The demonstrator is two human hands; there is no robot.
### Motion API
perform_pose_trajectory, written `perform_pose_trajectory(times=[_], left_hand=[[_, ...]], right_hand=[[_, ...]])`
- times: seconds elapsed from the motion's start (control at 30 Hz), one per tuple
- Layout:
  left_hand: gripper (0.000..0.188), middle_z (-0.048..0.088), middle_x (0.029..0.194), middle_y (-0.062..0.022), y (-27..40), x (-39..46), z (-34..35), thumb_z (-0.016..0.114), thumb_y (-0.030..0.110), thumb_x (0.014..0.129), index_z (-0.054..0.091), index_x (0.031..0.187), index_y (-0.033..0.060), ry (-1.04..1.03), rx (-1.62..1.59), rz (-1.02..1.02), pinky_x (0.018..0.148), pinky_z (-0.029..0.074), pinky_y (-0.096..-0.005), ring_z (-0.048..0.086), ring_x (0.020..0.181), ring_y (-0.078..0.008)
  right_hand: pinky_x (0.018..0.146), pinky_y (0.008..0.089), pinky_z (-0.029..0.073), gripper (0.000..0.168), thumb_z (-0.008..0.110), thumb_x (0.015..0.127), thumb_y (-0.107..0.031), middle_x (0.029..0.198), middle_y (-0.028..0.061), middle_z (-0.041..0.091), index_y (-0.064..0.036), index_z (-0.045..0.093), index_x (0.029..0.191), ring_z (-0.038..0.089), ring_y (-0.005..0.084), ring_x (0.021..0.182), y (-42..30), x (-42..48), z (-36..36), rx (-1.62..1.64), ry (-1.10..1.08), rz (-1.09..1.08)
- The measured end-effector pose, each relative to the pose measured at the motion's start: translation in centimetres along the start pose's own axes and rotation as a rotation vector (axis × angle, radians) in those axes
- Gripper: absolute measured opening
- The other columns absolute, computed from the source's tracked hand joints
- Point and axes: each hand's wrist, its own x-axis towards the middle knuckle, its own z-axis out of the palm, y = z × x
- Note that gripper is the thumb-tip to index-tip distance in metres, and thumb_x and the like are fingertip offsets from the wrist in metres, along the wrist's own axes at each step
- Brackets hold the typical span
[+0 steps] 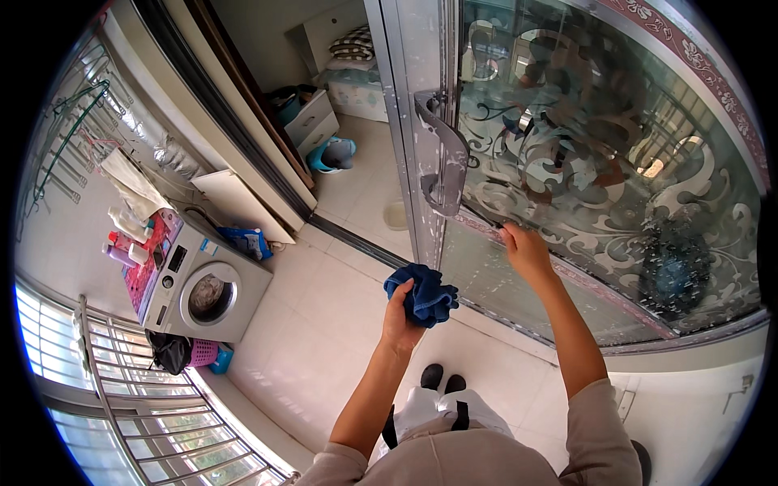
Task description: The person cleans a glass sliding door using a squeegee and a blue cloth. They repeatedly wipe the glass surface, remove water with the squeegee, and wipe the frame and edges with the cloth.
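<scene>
My left hand [402, 325] holds a bunched dark blue cloth [422, 296] in front of the sliding glass door. My right hand [527, 252] is closed around the end of a thin dark tool [486, 217], its kind unclear, close to the door's lower pink patterned strip. Swirling frosted patterns cover the glass panel [583, 164], and white foam spots dot it and the metal frame [433, 36]. A curved grey door handle [448, 152], also spotted white, juts from the frame, up and left of my right hand.
A front-loading washing machine [243, 319] stands at left, bottles [130, 225] on its top. Hangers [73, 130] hang above. Past the door track [352, 240] are a blue bucket [332, 155], a drawer unit [310, 121] and a bed [358, 91]. A barred window [164, 419] lies lower left.
</scene>
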Motion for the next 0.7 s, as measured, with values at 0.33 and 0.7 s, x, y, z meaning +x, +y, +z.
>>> perform_pose_trajectory(times=[0.33,0.7], left_hand=[[0.042,0.059,0.112,-0.011,-0.7,0.5,0.2,0.05,0.03,0.087,0.051,0.118,0.0023,0.029,0.005,-0.031,0.087,0.045,-0.0386,0.057,0.101,-0.0267],[0.042,0.06,0.111,-0.0103,0.6,-0.1,0.5,0.05,0.031,0.087,0.051,0.117,0.0026,0.004,0.031,0.033,0.084,0.046,-0.0375,0.058,0.099,-0.0255]], right_hand=[[0.059,0.0498,0.045,0.024,0.044,0.093,-0.031,0.072,0.0198,0.061,-0.01,0.056,0.094,0.059,0.0407,0.069,-0.1,2.4,8.5,0.154,0.057,0.076],[0.057,0.0454,0.045,0.019,0.049,0.092,-0.026,0.072,0.0171,0.062,-0.008,0.056,0.093,0.06,0.0367,0.066,-0.2,-4.4,5.3,0.03,-0.109,0.207]])
